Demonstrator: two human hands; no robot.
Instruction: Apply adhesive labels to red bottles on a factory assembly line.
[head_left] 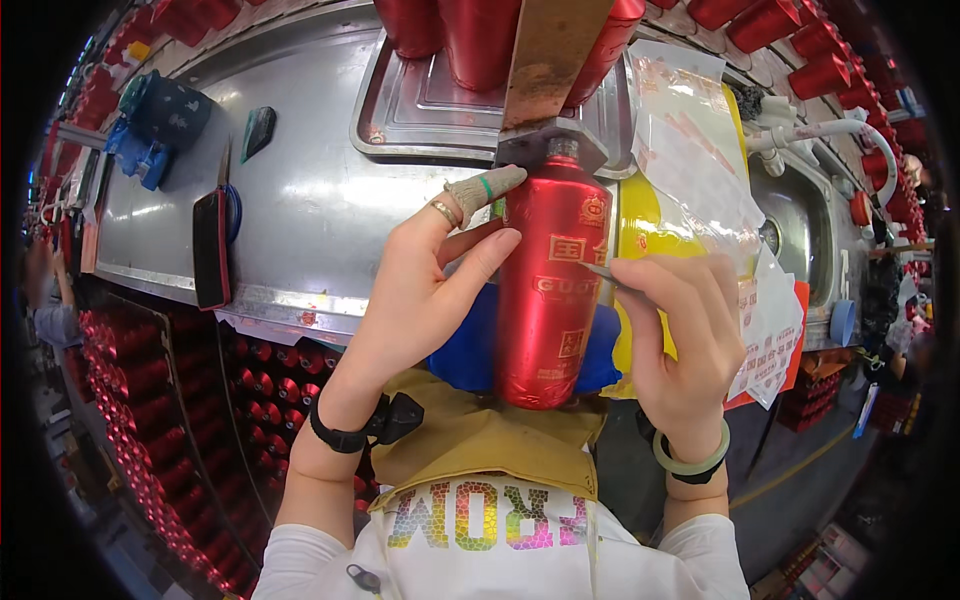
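Observation:
A glossy red bottle (548, 300) with gold lettering lies in front of me, its neck pointing away and its base over a blue cloth (462, 342). My left hand (428, 262) holds it from the left, thumb against the side and index finger near the shoulder. A grey cloth sleeve (484, 190) covers that index finger, and the other fingertips are partly hidden. From the right, my right hand (682, 325) pinches a thin pointed metal tool (600, 271), whose tip touches or nearly touches the lettering. Most of the tool is hidden in the fingers.
Beyond the bottle's neck stands an upright metal plate (553, 65), beside a steel tray (372, 120) with red bottles. Sticker sheets (690, 150) lie over yellow material at right, before a sink (800, 215). A phone (211, 250) and a blue tape dispenser (140, 150) are at left.

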